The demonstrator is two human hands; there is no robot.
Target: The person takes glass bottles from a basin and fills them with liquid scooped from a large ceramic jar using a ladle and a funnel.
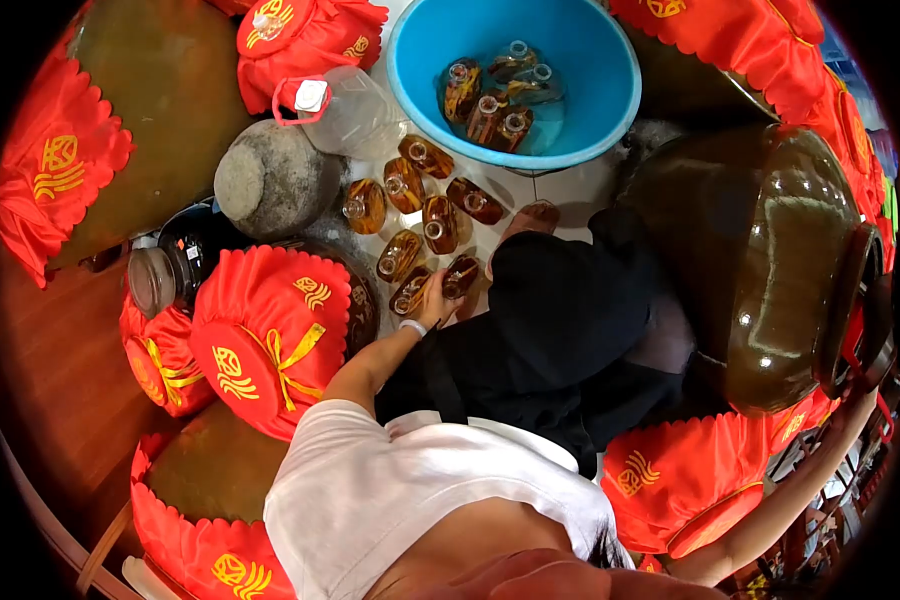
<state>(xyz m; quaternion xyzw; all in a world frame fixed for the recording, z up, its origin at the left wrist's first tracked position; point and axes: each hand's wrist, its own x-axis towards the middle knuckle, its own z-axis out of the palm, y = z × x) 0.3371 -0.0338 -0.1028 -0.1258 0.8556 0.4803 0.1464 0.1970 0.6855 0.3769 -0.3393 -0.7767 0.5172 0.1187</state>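
Note:
My left hand (436, 303) is closed around the lower side of a glass bottle (460, 277) of amber liquid, low in the group on the tiled floor. A similar bottle (410, 290) stands just left of that hand. Several more open-necked bottles (439, 224) with dark and yellowish strips inside stand above them. My right arm stretches out to the far right, where my right hand (873, 388) is beside the rim of a large brown glazed jar (770, 260). Its fingers are hidden at the dark edge of the view.
A blue basin (625, 105) at the top holds water and several similar bottles. A clear plastic jug (355, 112) and a grey stone-like pot (270, 180) stand left of the bottles. Large jars with red cloth covers (270, 340) surround the floor space. A dark glass jar (195, 250) stands at left.

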